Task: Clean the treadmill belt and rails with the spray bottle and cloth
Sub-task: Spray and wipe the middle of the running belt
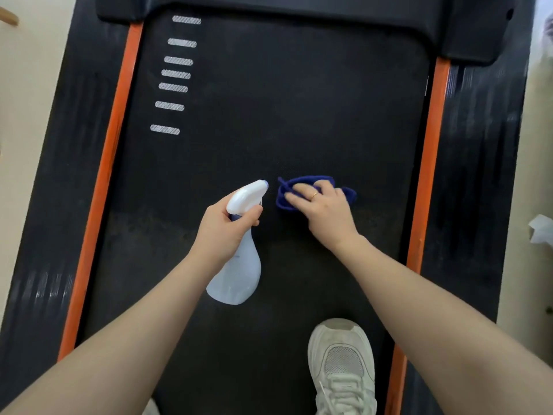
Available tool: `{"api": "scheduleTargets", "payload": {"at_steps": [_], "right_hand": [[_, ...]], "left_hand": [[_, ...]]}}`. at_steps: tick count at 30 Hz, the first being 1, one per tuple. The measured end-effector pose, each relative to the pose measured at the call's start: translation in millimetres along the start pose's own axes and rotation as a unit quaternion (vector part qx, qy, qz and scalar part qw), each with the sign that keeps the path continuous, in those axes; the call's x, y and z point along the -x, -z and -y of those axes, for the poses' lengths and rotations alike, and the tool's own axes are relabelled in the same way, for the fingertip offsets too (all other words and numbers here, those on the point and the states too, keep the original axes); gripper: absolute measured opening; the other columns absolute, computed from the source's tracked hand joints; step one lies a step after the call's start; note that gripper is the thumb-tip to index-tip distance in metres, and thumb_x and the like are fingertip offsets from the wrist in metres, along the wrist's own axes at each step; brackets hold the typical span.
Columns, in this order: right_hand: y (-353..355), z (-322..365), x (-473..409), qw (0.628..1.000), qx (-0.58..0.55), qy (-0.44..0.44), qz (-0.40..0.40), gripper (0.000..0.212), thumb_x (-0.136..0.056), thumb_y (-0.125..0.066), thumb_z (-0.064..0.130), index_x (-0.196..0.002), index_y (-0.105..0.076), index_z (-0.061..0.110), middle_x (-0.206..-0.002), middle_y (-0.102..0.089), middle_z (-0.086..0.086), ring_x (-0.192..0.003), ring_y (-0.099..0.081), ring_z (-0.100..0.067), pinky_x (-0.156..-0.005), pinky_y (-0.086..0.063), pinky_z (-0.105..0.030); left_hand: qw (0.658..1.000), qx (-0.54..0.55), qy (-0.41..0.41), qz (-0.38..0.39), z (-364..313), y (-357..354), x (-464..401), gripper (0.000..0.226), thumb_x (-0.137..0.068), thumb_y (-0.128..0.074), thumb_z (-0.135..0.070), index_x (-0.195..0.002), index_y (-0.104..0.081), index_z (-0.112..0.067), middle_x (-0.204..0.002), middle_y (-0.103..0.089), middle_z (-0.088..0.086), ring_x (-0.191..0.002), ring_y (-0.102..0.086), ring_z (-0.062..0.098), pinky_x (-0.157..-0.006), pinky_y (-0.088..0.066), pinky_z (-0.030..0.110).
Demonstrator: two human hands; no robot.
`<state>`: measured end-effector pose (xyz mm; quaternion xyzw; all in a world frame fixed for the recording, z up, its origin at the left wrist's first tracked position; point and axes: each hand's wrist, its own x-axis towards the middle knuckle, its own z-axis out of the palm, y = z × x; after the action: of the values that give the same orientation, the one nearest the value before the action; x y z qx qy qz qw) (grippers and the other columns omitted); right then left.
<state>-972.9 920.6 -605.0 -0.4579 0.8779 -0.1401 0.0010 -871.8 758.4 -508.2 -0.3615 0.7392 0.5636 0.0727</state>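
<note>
Bottle neck and trigger mostly hidden under the left hand (223, 227); part of the cloth (308, 190) covered by the right hand (324, 209). Left fingers curled round the neck of the spray bottle (236, 271) — nozzle points toward the cloth, just beside it. Right fingers lie fairly flat on the bunched blue cloth, pressing it onto the belt (269, 100) mid-width; ring on one finger. Orange rails (110, 151) flank the belt. White shoe (341, 363) stands on the belt near the right forearm — bottom cut off. White dash markings (176, 74) upper left.
</note>
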Motion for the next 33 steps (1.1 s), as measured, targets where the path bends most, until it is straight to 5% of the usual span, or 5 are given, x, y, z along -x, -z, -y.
{"api": "scheduleTargets", "payload": {"at_steps": [7, 13, 19, 24, 33], "right_hand": [[-2.8, -6.0, 25.8, 0.977, -0.049, 0.199, 0.064, 0.037, -0.083, -0.038, 0.012, -0.106, -0.067, 0.015, -0.113, -0.065, -0.010, -0.068, -0.054, -0.031, -0.054, -0.049, -0.038], [9.6, -37.5, 14.0, 0.991, 0.004, -0.130, -0.031, 0.047, -0.065, -0.060, -0.007, -0.109, -0.068, 0.009, -0.114, -0.065, -0.016, -0.072, -0.056, -0.039, -0.058, -0.050, -0.041], [3.3, -6.1, 66.0, 0.996, -0.017, 0.079, 0.047, 0.043, -0.079, -0.040, 0.008, -0.111, -0.068, 0.013, -0.114, -0.065, -0.013, -0.064, -0.052, -0.030, -0.054, -0.049, -0.037], [7.2, -24.5, 40.5, 0.987, 0.037, -0.151, -0.029, 0.047, -0.063, -0.064, -0.003, -0.108, -0.069, 0.011, -0.116, -0.065, -0.011, -0.072, -0.058, -0.033, -0.058, -0.044, -0.034], [20.2, -34.5, 74.2, 0.996, 0.077, -0.021, 0.028, 0.041, -0.079, -0.038, 0.014, -0.105, -0.070, 0.017, -0.115, -0.066, -0.007, -0.066, -0.056, -0.029, -0.056, -0.043, -0.031]], "left_hand": [[1.000, -0.003, -0.007, 0.013, -2.0, -4.5, 0.8, 0.019, -0.088, -0.064, -0.015, -0.101, -0.064, -0.030, -0.073, -0.065, -0.006, -0.067, -0.059, -0.004, -0.056, -0.045, 0.011], [0.999, -0.023, -0.005, 0.022, 0.7, -9.6, 1.2, 0.029, -0.088, -0.064, -0.020, -0.117, -0.064, -0.021, -0.079, -0.064, -0.011, -0.078, -0.059, 0.002, -0.064, -0.042, 0.005], [0.997, -0.055, -0.019, 0.057, -6.8, -21.1, 1.8, 0.033, -0.089, -0.064, -0.020, -0.122, -0.062, -0.021, -0.089, -0.063, -0.015, -0.084, -0.056, -0.002, -0.068, -0.039, 0.003], [0.992, -0.080, -0.042, 0.088, -7.2, -28.5, 6.4, 0.033, -0.089, -0.064, -0.021, -0.119, -0.058, -0.035, -0.088, -0.061, -0.024, -0.082, -0.056, -0.010, -0.066, -0.038, 0.000], [0.989, -0.089, -0.054, 0.103, -3.3, -36.5, 5.6, 0.040, -0.087, -0.066, -0.020, -0.126, -0.059, -0.025, -0.109, -0.063, -0.016, -0.097, -0.056, -0.008, -0.083, -0.041, 0.011]]}}
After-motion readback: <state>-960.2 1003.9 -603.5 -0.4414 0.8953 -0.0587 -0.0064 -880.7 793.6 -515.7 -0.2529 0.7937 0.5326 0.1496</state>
